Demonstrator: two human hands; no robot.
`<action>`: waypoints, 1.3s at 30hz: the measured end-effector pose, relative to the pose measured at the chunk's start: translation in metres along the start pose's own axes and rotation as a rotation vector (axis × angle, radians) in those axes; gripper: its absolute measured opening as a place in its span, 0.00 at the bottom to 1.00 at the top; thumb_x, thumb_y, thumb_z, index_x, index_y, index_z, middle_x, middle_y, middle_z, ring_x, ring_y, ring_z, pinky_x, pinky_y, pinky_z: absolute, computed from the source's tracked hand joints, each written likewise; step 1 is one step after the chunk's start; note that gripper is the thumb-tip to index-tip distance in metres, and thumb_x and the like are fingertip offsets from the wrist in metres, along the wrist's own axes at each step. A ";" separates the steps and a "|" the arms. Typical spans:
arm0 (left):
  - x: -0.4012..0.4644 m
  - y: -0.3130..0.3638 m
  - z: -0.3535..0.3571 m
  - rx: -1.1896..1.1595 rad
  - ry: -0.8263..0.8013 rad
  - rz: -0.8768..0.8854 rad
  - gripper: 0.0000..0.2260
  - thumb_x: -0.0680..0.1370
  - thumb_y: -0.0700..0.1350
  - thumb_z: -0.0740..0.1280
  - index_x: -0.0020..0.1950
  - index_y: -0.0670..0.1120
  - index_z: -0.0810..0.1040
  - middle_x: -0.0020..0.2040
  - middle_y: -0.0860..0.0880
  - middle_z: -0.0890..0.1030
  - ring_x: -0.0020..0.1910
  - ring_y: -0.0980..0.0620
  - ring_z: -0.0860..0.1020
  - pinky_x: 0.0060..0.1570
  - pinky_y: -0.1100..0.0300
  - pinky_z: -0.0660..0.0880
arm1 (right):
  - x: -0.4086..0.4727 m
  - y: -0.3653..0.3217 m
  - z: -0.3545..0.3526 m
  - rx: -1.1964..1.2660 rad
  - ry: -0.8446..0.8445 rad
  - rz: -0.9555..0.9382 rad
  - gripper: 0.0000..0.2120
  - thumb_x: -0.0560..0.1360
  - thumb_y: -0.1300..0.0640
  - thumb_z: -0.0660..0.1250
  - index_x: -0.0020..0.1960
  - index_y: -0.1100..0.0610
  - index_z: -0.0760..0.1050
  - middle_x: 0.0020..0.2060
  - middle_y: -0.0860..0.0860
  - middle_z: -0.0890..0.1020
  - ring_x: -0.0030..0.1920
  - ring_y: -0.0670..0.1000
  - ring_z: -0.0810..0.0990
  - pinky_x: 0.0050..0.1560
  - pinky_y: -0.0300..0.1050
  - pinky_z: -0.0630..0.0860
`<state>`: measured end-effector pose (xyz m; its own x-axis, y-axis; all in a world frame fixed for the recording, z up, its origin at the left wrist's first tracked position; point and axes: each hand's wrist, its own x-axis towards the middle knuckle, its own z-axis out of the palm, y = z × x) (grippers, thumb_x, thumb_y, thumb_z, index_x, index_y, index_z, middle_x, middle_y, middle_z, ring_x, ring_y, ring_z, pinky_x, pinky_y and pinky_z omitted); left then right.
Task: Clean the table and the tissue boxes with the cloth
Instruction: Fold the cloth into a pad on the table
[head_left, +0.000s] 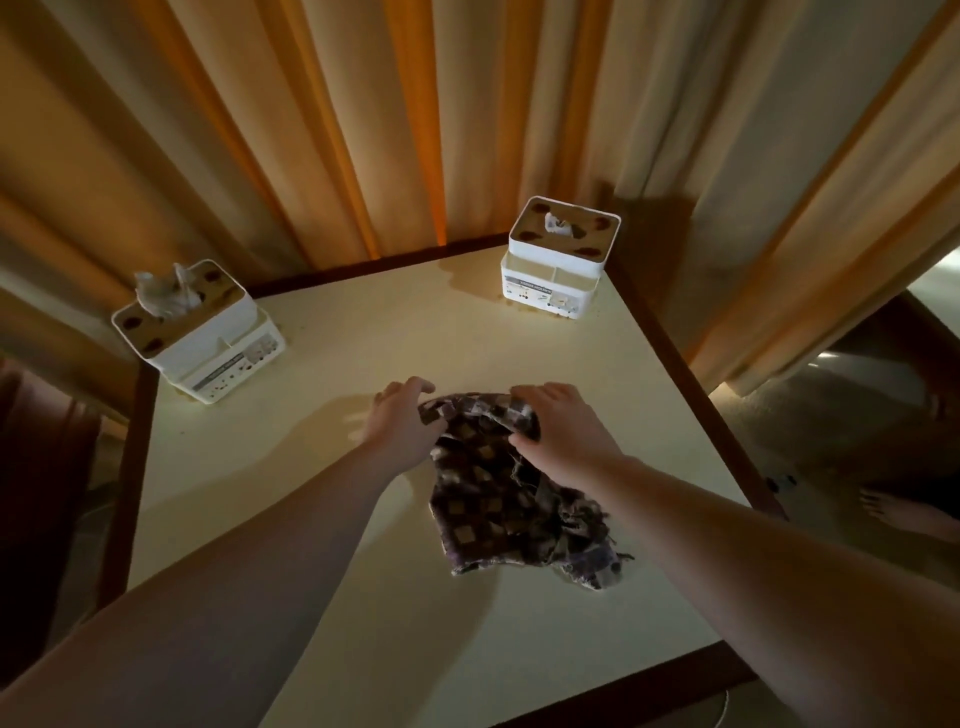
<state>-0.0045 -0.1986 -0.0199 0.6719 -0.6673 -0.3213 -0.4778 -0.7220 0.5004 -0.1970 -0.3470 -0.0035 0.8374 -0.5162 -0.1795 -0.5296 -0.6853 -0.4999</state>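
Both hands grip the far edge of the checked cloth at the table's middle: left hand and right hand each curled round a bunched end, forearms reaching in from the near edge. One tissue box sits at the far-left corner, another at the far-right. A wide sweep risks knocking either off, and the frayed fringe could snag.

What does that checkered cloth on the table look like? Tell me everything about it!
The cloth is dark, purplish-brown, with a pattern of small tan squares. It looks like thin woven fabric, and its near edges are frayed with loose threads. It is crumpled, not flat. Its near part lies on the cream table, around the middle. The far end is bunched up and lifted a little, where the left hand and the right hand both grip it. It touches neither tissue box.
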 end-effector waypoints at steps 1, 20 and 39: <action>0.002 -0.004 0.001 -0.012 -0.014 -0.019 0.22 0.80 0.53 0.71 0.73 0.54 0.70 0.68 0.49 0.72 0.68 0.44 0.70 0.57 0.50 0.72 | 0.015 -0.005 0.003 -0.032 -0.029 -0.023 0.30 0.82 0.48 0.68 0.81 0.47 0.62 0.77 0.48 0.70 0.79 0.54 0.61 0.76 0.55 0.64; -0.057 0.008 -0.007 -0.226 -0.021 0.202 0.22 0.71 0.42 0.80 0.59 0.59 0.75 0.45 0.59 0.82 0.45 0.59 0.80 0.45 0.55 0.79 | -0.009 0.009 -0.013 0.042 -0.040 -0.190 0.19 0.79 0.61 0.67 0.69 0.49 0.75 0.55 0.45 0.82 0.54 0.47 0.79 0.54 0.46 0.78; -0.090 -0.024 0.030 -0.171 -0.088 0.168 0.08 0.79 0.49 0.73 0.56 0.55 0.76 0.53 0.56 0.80 0.53 0.53 0.79 0.53 0.52 0.78 | -0.099 0.007 0.024 -0.004 0.183 0.014 0.16 0.83 0.51 0.65 0.69 0.51 0.76 0.58 0.44 0.81 0.64 0.49 0.72 0.61 0.46 0.73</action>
<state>-0.0704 -0.1264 -0.0274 0.5357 -0.7940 -0.2876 -0.4709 -0.5635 0.6787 -0.2801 -0.2887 -0.0096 0.7917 -0.6102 -0.0294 -0.5418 -0.6792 -0.4951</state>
